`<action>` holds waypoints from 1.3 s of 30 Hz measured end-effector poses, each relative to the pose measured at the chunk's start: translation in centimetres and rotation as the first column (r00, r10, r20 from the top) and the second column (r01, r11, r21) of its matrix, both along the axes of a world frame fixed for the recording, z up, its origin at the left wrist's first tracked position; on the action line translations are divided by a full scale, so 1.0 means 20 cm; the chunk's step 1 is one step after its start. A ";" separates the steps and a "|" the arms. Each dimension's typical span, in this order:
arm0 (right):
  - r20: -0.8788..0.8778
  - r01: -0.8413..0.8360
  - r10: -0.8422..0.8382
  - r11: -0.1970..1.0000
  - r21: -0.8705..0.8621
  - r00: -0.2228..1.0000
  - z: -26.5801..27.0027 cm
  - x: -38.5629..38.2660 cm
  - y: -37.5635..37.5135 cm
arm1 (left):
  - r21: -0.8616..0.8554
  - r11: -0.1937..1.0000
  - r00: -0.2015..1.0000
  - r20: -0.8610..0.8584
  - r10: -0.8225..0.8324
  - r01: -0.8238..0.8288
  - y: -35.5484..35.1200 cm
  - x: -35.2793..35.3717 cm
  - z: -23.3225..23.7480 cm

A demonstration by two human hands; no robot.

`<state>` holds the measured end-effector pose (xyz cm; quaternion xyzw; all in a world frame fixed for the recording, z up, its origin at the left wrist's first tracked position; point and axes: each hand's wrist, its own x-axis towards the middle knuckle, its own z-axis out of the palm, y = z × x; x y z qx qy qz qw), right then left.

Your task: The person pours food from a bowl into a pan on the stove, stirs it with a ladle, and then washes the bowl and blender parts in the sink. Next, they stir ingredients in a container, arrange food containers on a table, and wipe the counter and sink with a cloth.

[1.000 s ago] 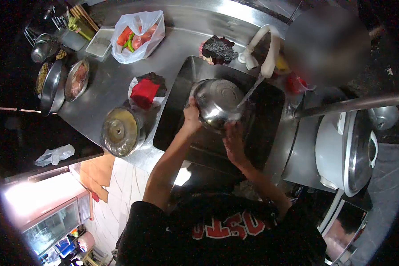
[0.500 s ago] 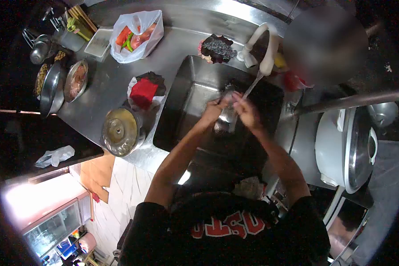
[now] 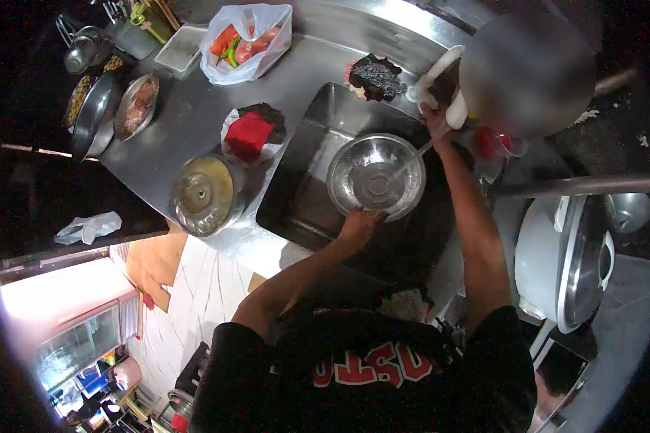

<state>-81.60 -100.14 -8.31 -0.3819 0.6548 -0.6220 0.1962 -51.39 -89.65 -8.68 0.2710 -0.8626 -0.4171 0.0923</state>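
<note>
A round metal bowl [image 3: 377,177] is over the sink [image 3: 296,191], with water running into it from the white faucet [image 3: 438,66]. My left hand [image 3: 362,226] grips the bowl's near rim, its fingers curled over the edge. Up at the faucet's base, my right hand [image 3: 435,123] touches the white tap handle, fingers bent around it; the arm passes beside the spout. Water lies in the bottom of the bowl.
Left of the sink are a lidded metal pot [image 3: 204,196], a red cloth-like item [image 3: 248,136], a plastic bag of vegetables [image 3: 245,45] and a bowl of meat [image 3: 136,107]. A dark scrubber [image 3: 376,77] lies behind the sink. A large white cooker [image 3: 544,252] stands right.
My hands were together under the running water; now they are apart. The left has moved to the bowl, which has come into view, and the right has gone up to the faucet.
</note>
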 end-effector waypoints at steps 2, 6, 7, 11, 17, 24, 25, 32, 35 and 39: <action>0.174 -0.041 0.039 0.999 0.004 0.984 0.15 0.09 0.01 | -0.321 0.946 0.997 -0.031 -0.064 0.051 0.00 0.02 0.01; 0.351 -0.272 0.251 0.962 0.012 0.902 -0.01 -0.11 -0.04 | -0.372 0.928 0.988 -0.141 -0.058 0.002 0.00 0.03 -0.01; 0.643 -0.209 0.224 0.973 -0.102 0.732 0.09 -0.04 -0.04 | -0.375 0.927 0.988 -0.150 -0.044 -0.016 0.00 0.03 0.00; 0.814 -0.336 0.164 0.941 0.041 0.557 0.15 0.03 0.09 | -0.283 0.955 0.968 -0.250 0.012 -0.085 0.00 0.07 0.05; 0.133 -0.338 0.310 0.862 0.379 0.941 0.06 0.27 0.57 | 0.265 0.864 0.885 -0.073 0.460 -0.427 -0.19 0.14 0.31; 0.494 -0.316 0.094 0.866 0.388 0.864 -0.13 0.47 0.91 | 0.830 0.467 0.663 -0.168 0.730 -0.304 -0.38 0.15 0.40; 0.649 -0.270 0.044 0.929 0.254 0.760 -0.19 0.46 0.94 | 0.917 0.340 0.678 -0.113 0.727 -0.211 -0.36 0.16 0.48; 0.551 -0.285 0.133 0.937 0.199 0.824 0.05 0.46 1.21 | 0.993 -0.004 0.797 0.100 0.596 -0.122 -0.37 0.32 -0.01; 0.543 -0.306 0.172 0.937 0.167 0.822 0.19 0.65 1.31 | 0.966 -0.245 0.787 0.090 0.610 0.079 -0.29 0.28 0.10; 0.540 -0.332 0.219 0.936 0.120 0.813 0.12 0.73 1.49 | 0.971 0.202 0.900 0.027 0.435 -0.127 -0.18 0.18 0.46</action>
